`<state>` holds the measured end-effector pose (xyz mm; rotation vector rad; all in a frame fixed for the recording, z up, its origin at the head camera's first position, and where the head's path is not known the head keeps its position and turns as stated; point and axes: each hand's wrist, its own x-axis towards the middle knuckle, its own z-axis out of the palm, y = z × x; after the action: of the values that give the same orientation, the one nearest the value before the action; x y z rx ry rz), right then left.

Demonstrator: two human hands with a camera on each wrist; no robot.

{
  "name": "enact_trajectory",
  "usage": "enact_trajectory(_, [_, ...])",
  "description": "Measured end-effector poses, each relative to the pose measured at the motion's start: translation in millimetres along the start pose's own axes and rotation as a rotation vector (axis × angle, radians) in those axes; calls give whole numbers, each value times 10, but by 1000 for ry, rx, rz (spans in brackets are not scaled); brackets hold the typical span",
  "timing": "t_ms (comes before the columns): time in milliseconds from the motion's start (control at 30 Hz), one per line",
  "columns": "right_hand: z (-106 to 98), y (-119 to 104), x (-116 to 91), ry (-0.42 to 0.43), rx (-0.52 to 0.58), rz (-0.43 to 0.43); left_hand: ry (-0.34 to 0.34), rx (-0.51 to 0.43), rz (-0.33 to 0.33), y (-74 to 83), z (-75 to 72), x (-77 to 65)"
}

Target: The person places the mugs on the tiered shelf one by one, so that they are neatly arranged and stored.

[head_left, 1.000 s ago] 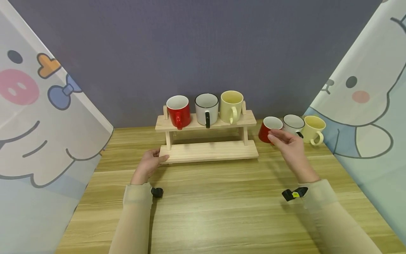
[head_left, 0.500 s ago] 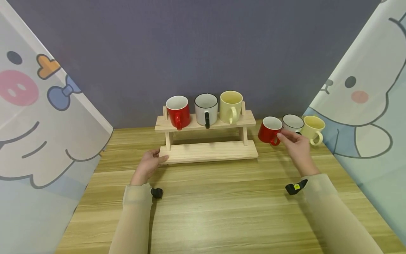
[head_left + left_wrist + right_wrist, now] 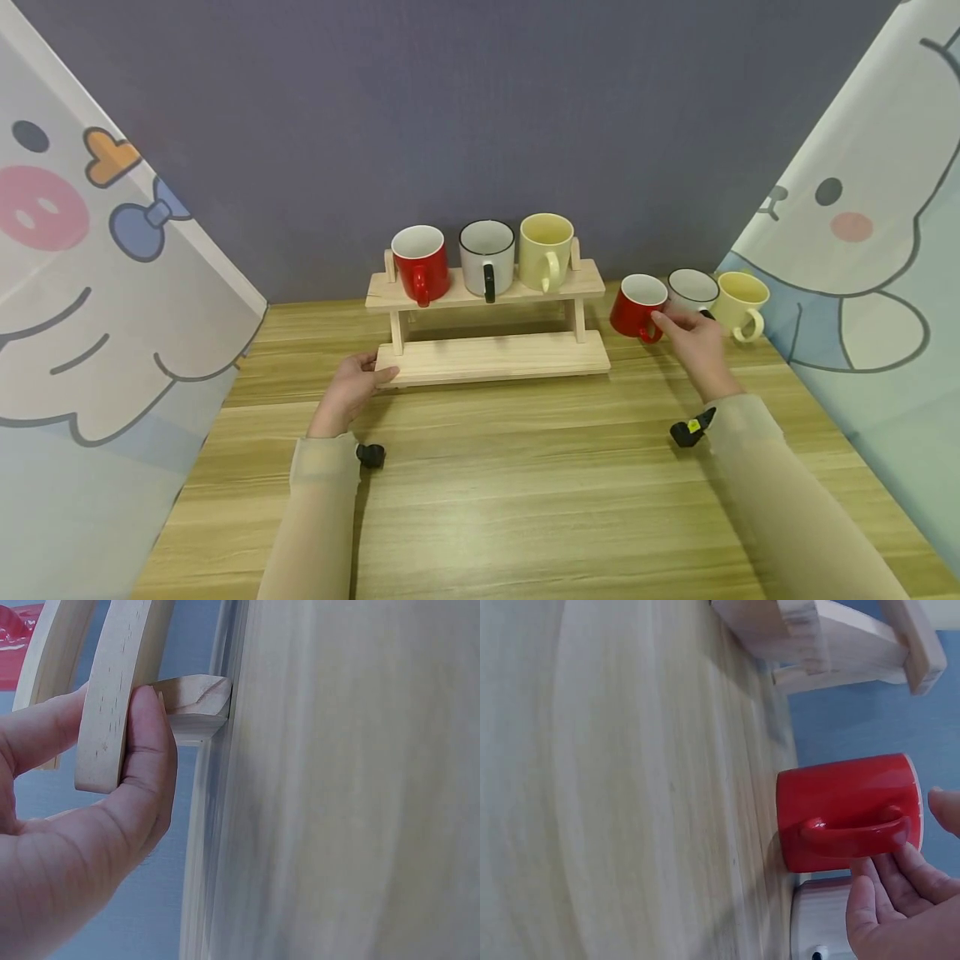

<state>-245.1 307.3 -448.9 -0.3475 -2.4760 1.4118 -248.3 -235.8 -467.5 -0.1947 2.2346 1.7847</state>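
Note:
My left hand (image 3: 352,385) grips the left end of the lower board of a two-tier wooden rack (image 3: 495,358). In the left wrist view, thumb and fingers pinch the board's end (image 3: 103,742) from both sides. At the right, my right hand (image 3: 697,342) is beside a small red mug (image 3: 632,315) standing upright on the table. The right wrist view shows loosely extended fingers (image 3: 900,881) close by the mug's handle (image 3: 855,840), while the thumb stays apart from the rim; contact is hard to tell. Behind this hand, a white black-rimmed mug (image 3: 681,302) is partly hidden.
On the rack's upper tier stand a red mug (image 3: 433,275), a white black-rimmed mug (image 3: 474,271) and a yellow mug (image 3: 532,265), handles forward. A smaller yellow mug (image 3: 727,302) ends the row at right. A dark wall (image 3: 480,108) rises behind the table (image 3: 487,483).
My right hand first drew back rightward from the red mug's front, uncovering its handle, then shifted slightly left. The left hand and rack have hardly moved.

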Motion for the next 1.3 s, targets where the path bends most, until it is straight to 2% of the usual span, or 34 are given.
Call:
enact_trajectory(200, [44, 51, 111, -80, -15, -2, 2, 2, 5, -14, -7, 6])
enact_trajectory(433, [127, 86, 198, -175, 184, -2, 4, 7, 9, -13, 5, 3])
enact_trajectory(600, [159, 92, 218, -198, 184, 21, 1, 4, 6, 1, 10, -6])
enact_trajectory(933, [197, 79, 199, -202, 297, -8, -7, -20, 3, 40, 13, -22])
enact_trajectory(1167, [250, 80, 120, -159, 393, -1, -4, -21, -1, -8, -3, 21])
enact_trajectory(1300, [254, 19, 44, -131, 384, -29, 0, -16, -1, -8, -2, 22])
